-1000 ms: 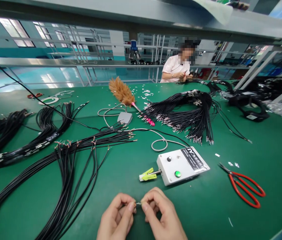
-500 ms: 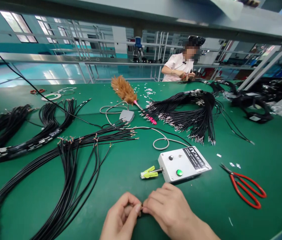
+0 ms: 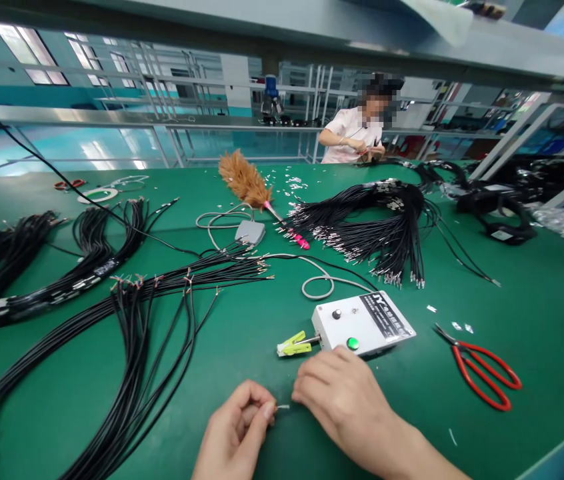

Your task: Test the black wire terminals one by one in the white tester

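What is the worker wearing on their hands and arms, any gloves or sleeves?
Nothing shows: the left hand and right hand are bare, with no gloves, rings or watch. The right forearm is uncovered as far as the picture's edge, with no sleeve in view. Nails are short and unpainted.

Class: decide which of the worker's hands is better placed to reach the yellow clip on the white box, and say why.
Probably the right hand: it lies just below the yellow clip. The left hand sits lower and pinches a small metal piece.

left hand (image 3: 236, 433) pinches small metal terminal (image 3: 282, 407) | right hand (image 3: 345, 400) just beside it | white test box (image 3: 362, 323) near
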Demonstrator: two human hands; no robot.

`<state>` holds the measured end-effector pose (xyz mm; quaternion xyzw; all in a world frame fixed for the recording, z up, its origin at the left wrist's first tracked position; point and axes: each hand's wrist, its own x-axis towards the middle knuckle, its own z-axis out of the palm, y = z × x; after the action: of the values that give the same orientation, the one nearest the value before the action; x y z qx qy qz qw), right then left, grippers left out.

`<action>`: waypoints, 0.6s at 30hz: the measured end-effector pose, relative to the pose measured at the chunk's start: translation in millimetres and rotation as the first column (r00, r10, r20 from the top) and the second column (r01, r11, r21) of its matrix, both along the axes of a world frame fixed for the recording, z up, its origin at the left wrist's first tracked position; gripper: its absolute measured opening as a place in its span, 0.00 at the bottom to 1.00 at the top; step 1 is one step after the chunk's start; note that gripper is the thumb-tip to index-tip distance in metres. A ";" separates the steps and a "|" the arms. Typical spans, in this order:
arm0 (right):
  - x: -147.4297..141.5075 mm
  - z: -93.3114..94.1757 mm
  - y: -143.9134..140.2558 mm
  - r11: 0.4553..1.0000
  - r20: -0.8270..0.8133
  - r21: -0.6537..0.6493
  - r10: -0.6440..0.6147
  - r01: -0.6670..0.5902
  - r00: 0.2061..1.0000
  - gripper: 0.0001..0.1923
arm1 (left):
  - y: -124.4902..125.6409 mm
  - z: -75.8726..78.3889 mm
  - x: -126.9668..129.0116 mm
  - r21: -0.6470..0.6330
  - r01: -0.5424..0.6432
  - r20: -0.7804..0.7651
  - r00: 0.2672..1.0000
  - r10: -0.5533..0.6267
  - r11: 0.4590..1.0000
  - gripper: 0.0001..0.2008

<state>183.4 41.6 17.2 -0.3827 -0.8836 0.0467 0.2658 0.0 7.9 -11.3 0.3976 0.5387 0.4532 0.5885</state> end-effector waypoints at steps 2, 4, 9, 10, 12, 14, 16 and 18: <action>7.7 7.7 6.6 0.998 -0.001 -0.009 -0.057 0.057 0.998 0.13 | 3.2 1.4 -1.6 -0.007 -0.006 -0.003 1.000 0.006 1.000 0.22; 7.4 11.2 9.6 0.997 0.028 -0.038 -0.059 0.060 0.998 0.10 | 6.4 2.1 -3.6 -0.015 0.000 -0.005 1.000 0.000 1.000 0.22; -16.3 1.7 4.3 0.997 0.151 -0.031 0.075 -0.071 0.986 0.18 | 8.5 0.3 -6.4 -0.030 0.092 -0.015 0.996 -0.093 0.995 0.20; -18.7 -0.1 3.6 0.994 0.161 -0.018 0.105 -0.104 0.981 0.19 | 7.8 -0.1 -6.4 -0.030 0.116 -0.017 0.993 -0.116 0.993 0.20; -16.8 -0.5 4.7 0.985 0.170 -0.012 0.169 -0.170 0.971 0.20 | 6.1 -0.4 -6.3 -0.035 0.151 -0.027 0.988 -0.152 0.988 0.20; -7.9 3.6 10.1 0.978 0.183 -0.026 0.208 -0.207 0.961 0.18 | 4.9 0.3 -6.0 -0.039 0.156 -0.045 0.986 -0.158 0.987 0.21; 2.4 10.7 19.9 0.987 0.214 -0.036 0.162 -0.158 0.963 0.14 | 5.5 1.9 -6.0 -0.043 0.131 -0.056 0.990 -0.133 0.990 0.21; 8.8 17.7 32.3 0.998 0.276 -0.044 0.062 -0.052 0.959 0.08 | 8.6 4.2 -6.1 -0.053 0.110 -0.060 0.992 -0.113 0.993 0.21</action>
<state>192.2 73.9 34.9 -0.3645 -0.9218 0.0163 0.1313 -6.1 16.5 -7.1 0.4265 0.5450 0.3935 0.6052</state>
